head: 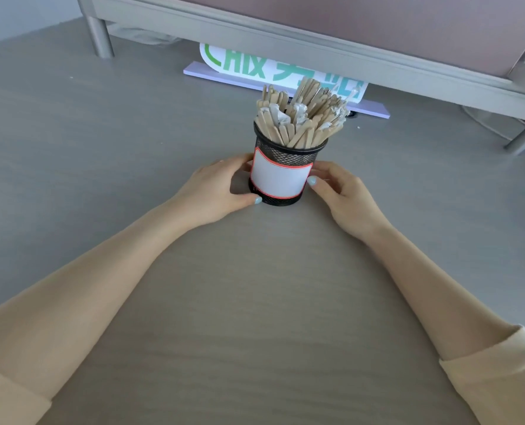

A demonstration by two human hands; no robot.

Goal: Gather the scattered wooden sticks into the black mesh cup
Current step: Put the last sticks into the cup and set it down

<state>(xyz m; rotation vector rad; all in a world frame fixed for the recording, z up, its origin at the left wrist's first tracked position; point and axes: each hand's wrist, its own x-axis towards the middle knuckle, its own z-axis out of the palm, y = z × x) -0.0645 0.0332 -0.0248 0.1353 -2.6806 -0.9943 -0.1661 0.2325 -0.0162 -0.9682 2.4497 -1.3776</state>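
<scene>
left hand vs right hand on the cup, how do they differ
The left hand wraps the black mesh cup low, thumb near its base; the right hand touches higher, thumb at the label's edge. Both flank the cup on the table.

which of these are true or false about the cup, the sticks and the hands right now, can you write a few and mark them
1. The black mesh cup stands upright on the table. True.
2. Wooden sticks lie scattered on the table in front of the cup. False: none show on the table; they stand in the cup.
3. The left hand grips the cup's side. True.
4. The right hand holds a bundle of sticks. False: it holds none; its fingers rest at the cup's right side.
5. The cup's label is blank white with a red border. True.
6. The cup lies tipped over. False: it stands upright.
</scene>
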